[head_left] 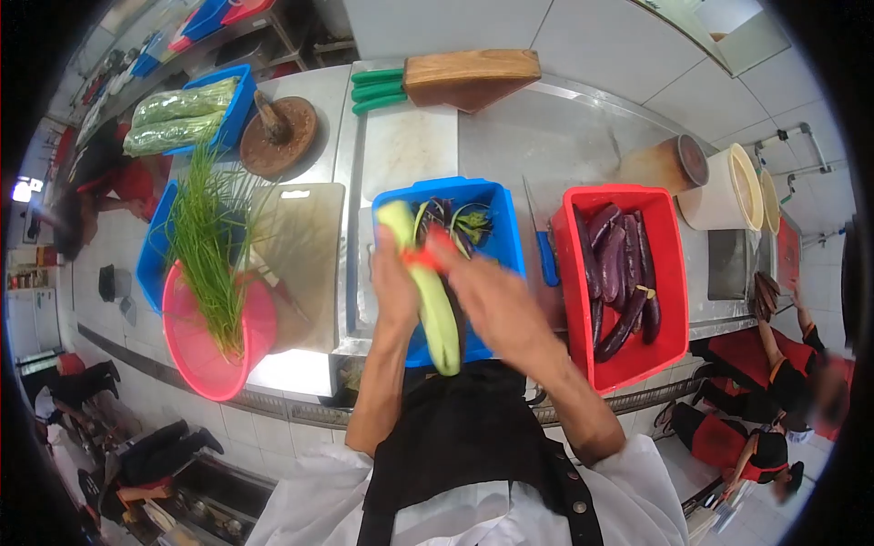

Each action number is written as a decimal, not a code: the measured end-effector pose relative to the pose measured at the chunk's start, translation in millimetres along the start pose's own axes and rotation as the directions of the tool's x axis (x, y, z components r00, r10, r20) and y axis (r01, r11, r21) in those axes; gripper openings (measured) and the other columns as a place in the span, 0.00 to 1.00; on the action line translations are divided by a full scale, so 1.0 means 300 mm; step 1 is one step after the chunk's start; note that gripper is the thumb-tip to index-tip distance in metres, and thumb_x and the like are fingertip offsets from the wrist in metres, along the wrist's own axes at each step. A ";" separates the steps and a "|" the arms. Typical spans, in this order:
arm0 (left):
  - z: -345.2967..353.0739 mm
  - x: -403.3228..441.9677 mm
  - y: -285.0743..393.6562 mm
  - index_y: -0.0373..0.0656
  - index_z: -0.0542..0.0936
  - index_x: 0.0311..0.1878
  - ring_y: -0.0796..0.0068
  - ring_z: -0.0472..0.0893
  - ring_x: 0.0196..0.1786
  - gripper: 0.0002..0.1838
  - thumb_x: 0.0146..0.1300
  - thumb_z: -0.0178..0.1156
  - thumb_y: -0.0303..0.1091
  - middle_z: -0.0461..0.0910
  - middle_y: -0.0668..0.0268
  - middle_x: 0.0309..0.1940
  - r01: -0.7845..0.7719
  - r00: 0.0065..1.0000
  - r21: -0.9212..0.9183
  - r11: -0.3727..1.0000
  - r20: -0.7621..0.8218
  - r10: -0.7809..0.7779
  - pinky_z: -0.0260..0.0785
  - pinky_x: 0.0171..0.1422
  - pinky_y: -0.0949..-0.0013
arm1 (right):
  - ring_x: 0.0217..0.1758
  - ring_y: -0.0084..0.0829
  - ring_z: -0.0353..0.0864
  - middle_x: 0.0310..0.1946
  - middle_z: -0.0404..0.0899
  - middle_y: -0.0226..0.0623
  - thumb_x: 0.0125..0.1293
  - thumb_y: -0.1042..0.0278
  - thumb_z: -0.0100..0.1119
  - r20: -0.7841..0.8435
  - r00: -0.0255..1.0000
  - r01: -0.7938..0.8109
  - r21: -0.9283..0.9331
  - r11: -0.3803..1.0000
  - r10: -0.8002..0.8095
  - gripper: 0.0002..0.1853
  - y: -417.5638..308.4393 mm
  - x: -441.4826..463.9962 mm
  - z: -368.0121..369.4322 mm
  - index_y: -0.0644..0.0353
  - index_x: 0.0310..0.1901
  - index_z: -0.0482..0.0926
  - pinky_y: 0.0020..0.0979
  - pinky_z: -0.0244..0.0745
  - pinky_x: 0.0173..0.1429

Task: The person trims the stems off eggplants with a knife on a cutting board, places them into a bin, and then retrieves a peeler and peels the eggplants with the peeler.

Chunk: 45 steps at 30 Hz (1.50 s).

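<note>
My left hand (394, 278) is wrapped round a pale, peeled eggplant (439, 318), which is tilted over a blue bin (508, 218). A red peeler (428, 252), blurred by motion, is in my right hand (482, 296) and lies against the eggplant's upper part. Dark peel strips (442, 214) and a green stem end (473, 225) lie in the blue bin. To the right of it, a red bin (674, 273) holds several unpeeled purple eggplants (616, 264).
A blue-handled knife (547, 257) lies between the bins. To the left are a cutting board (314, 246), a pink bowl (187, 332) with long green stalks, and a mortar (300, 146). A knife block (473, 75) stands behind. Other people are at both sides.
</note>
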<state>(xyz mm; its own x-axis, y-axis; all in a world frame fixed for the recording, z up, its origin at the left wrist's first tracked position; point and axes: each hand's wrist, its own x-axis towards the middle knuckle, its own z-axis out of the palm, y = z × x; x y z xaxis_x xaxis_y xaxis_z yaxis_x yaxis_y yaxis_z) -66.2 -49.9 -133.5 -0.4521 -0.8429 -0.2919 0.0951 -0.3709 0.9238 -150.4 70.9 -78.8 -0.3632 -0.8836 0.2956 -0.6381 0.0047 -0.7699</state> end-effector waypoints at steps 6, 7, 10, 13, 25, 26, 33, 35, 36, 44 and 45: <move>-0.133 0.142 0.046 0.41 0.72 0.41 0.68 0.73 0.33 0.32 0.76 0.36 0.64 0.73 0.62 0.29 -0.107 0.977 -0.444 0.890 -0.211 0.012 0.70 0.42 0.63 | 0.24 0.44 0.79 0.34 0.71 0.42 0.68 0.70 0.53 0.514 0.756 -0.214 -0.391 0.895 0.405 0.30 -0.074 -0.417 0.018 0.42 0.72 0.67 0.47 0.76 0.28; -0.129 0.140 0.054 0.40 0.72 0.41 0.67 0.72 0.33 0.32 0.75 0.37 0.64 0.72 0.63 0.29 -0.064 0.989 -0.515 0.855 -0.149 -0.016 0.70 0.42 0.63 | 0.25 0.46 0.79 0.33 0.72 0.43 0.69 0.70 0.52 0.350 0.896 -0.170 -0.297 0.940 0.272 0.28 -0.094 -0.355 0.000 0.44 0.71 0.68 0.48 0.77 0.29; -0.037 0.045 0.057 0.40 0.72 0.44 0.69 0.73 0.36 0.31 0.76 0.37 0.63 0.73 0.63 0.31 0.077 0.979 -0.399 0.914 0.203 0.006 0.70 0.45 0.65 | 0.30 0.50 0.79 0.33 0.73 0.46 0.71 0.70 0.51 0.093 0.973 -0.195 -0.153 0.969 0.211 0.26 -0.107 -0.097 -0.061 0.48 0.71 0.67 0.50 0.75 0.33; 0.070 -0.023 0.083 0.40 0.74 0.46 0.72 0.76 0.37 0.28 0.78 0.36 0.57 0.76 0.63 0.34 0.097 0.995 -0.289 0.952 0.062 -0.083 0.72 0.44 0.68 | 0.32 0.52 0.78 0.34 0.73 0.47 0.71 0.70 0.51 0.007 0.984 -0.179 -0.100 0.979 0.180 0.26 -0.038 0.065 -0.062 0.49 0.70 0.67 0.49 0.73 0.34; -0.089 0.114 0.062 0.42 0.71 0.52 0.69 0.73 0.45 0.30 0.77 0.34 0.61 0.73 0.64 0.43 -0.223 0.961 -0.711 0.667 -0.046 0.273 0.67 0.59 0.62 | 0.23 0.21 0.70 0.37 0.82 0.38 0.75 0.62 0.54 -0.081 0.727 -0.625 0.335 0.706 0.682 0.20 0.026 -0.221 0.052 0.60 0.64 0.71 0.25 0.67 0.27; -0.012 0.049 0.084 0.42 0.70 0.53 0.69 0.74 0.47 0.29 0.77 0.35 0.61 0.73 0.64 0.44 -0.265 0.921 -0.560 0.785 -0.387 0.035 0.67 0.59 0.61 | 0.20 0.18 0.64 0.37 0.83 0.40 0.76 0.56 0.50 0.153 0.661 -0.579 0.726 0.370 0.735 0.20 0.043 -0.176 0.055 0.59 0.62 0.71 0.21 0.60 0.24; -0.170 -0.100 0.135 0.39 0.68 0.64 0.56 0.69 0.67 0.43 0.68 0.39 0.73 0.71 0.55 0.62 0.122 0.951 -0.576 0.808 0.301 0.071 0.65 0.68 0.42 | 0.16 0.11 0.51 0.30 0.79 0.36 0.78 0.47 0.44 0.275 0.691 -0.352 0.936 -0.022 0.668 0.23 0.070 -0.064 -0.125 0.58 0.59 0.73 0.17 0.47 0.18; -0.263 -0.087 0.166 0.39 0.66 0.64 0.36 0.65 0.70 0.53 0.59 0.37 0.83 0.67 0.41 0.65 0.512 0.700 -0.483 0.710 0.714 -0.019 0.65 0.61 0.24 | 0.16 0.11 0.51 0.27 0.76 0.30 0.77 0.51 0.47 0.257 0.646 -0.391 0.920 0.022 0.719 0.21 0.092 -0.045 -0.188 0.58 0.59 0.74 0.17 0.47 0.19; -0.297 -0.084 0.157 0.40 0.64 0.66 0.27 0.74 0.58 0.52 0.60 0.37 0.82 0.69 0.33 0.60 0.577 0.664 -0.391 0.717 0.736 -0.134 0.75 0.50 0.29 | 0.16 0.11 0.53 0.25 0.73 0.26 0.76 0.54 0.51 0.260 0.668 -0.479 0.868 0.134 0.697 0.19 0.105 -0.032 -0.212 0.57 0.58 0.75 0.17 0.48 0.18; -0.145 -0.120 0.051 0.40 0.67 0.63 0.63 0.80 0.22 0.33 0.71 0.45 0.62 0.78 0.54 0.32 0.707 0.402 0.167 0.688 0.706 -0.584 0.74 0.23 0.65 | 0.23 0.41 0.73 0.27 0.77 0.41 0.74 0.58 0.54 -0.213 0.971 -0.153 -0.226 0.962 0.104 0.18 0.172 0.021 -0.101 0.60 0.58 0.73 0.34 0.69 0.30; -0.151 -0.132 0.043 0.38 0.70 0.62 0.65 0.78 0.20 0.33 0.71 0.45 0.60 0.76 0.56 0.28 0.781 0.433 0.101 0.617 0.625 -0.650 0.71 0.20 0.68 | 0.33 0.49 0.75 0.32 0.78 0.47 0.74 0.58 0.52 -0.131 0.956 -0.279 -0.148 0.949 0.261 0.17 0.172 0.004 -0.134 0.59 0.57 0.73 0.39 0.68 0.40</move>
<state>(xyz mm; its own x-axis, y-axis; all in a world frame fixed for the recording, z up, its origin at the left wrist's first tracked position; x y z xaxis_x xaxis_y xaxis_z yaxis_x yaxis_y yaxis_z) -6.8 -38.9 -121.1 -0.8118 0.1200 -0.5715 -0.3835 -0.8475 0.3669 -210.9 88.9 -95.4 -0.6028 -0.7824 0.1564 -0.6048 0.3202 -0.7291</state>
